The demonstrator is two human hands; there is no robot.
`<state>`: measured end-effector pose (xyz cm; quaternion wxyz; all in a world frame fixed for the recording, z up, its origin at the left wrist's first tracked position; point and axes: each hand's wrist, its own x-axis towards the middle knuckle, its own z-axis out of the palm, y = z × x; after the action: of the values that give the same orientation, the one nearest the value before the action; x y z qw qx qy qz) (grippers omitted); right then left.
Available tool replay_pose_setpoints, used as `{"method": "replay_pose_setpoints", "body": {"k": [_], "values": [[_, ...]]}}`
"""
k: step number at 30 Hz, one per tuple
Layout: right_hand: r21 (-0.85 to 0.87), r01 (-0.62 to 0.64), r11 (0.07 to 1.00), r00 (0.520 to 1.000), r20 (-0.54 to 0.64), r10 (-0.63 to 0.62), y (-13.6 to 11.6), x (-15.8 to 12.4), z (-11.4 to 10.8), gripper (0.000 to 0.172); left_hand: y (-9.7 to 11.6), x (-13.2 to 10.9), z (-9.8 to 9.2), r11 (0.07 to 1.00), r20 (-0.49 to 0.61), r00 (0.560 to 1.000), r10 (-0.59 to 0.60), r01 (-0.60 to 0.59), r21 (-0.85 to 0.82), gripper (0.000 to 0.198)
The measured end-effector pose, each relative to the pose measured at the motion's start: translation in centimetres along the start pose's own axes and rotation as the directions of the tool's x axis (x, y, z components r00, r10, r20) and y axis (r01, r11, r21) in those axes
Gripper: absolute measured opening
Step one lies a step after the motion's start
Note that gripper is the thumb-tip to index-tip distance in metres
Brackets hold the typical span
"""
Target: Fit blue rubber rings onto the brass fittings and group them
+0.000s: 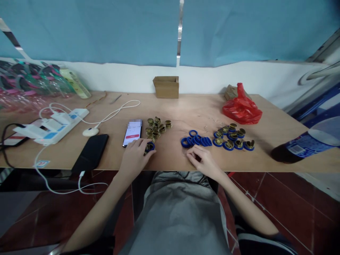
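My left hand [135, 154] is at the table's front edge, its thumb and fingers closed around a brass piece with a blue ring [150, 146]. The fingers partly hide this piece, and their tips reach the lower edge of a lit phone [132, 131]. Just beyond lies a pile of round brass pieces [156, 128] without blue rings. My right hand [203, 160] rests near the edge with fingers pinched together; anything between them is too small to make out. Right behind it lie several loose blue rings [195, 139]. To their right sits a group of brass pieces set in blue rings [228, 144].
A dark phone [90, 152], a white power strip [62, 127] and cables spread over the left side, with plastic bottles [34, 85] behind. A small cardboard box [166, 87] stands at the back. A red plastic bag [242, 108] and a dark drink bottle [297, 148] are right.
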<state>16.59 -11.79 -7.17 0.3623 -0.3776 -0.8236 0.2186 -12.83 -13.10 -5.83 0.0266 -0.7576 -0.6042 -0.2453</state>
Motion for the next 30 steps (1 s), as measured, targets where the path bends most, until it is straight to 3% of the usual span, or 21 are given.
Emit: {"method": "replay_pose_setpoints", "body": {"k": [10, 15, 20, 26, 30], "values": [[0.010, 0.004, 1.000, 1.000, 0.000, -0.004, 0.1, 0.0, 0.0, 0.020, 0.8, 0.0, 0.3, 0.999, 0.093, 0.995, -0.031, 0.028, 0.035, 0.025], [0.008, 0.005, 1.000, 1.000, -0.018, -0.005, 0.0, 0.0, 0.0, 0.021, 3.0, -0.6, 0.5, 0.983, 0.214, 0.977, 0.013, 0.026, -0.181, 0.026], [0.002, -0.039, 0.999, 0.996, -0.077, 0.039, -0.4, -0.1, -0.2, 0.021, 5.4, -1.4, 1.6, 0.911, 0.226, 0.964, 0.138, -0.034, -0.411, 0.030], [0.037, -0.090, 0.995, 0.991, -0.101, 0.093, -0.4, -0.2, -0.2, 0.017, 5.2, -1.0, 1.0, 0.865, 0.263, 0.961, 0.092, 0.054, -0.499, 0.033], [0.046, -0.092, 0.995, 0.991, -0.095, 0.096, -0.3, -0.3, -0.1, 0.017, 4.6, -1.0, 0.3, 0.864, 0.242, 0.963, 0.118, 0.021, -0.503, 0.030]]}}
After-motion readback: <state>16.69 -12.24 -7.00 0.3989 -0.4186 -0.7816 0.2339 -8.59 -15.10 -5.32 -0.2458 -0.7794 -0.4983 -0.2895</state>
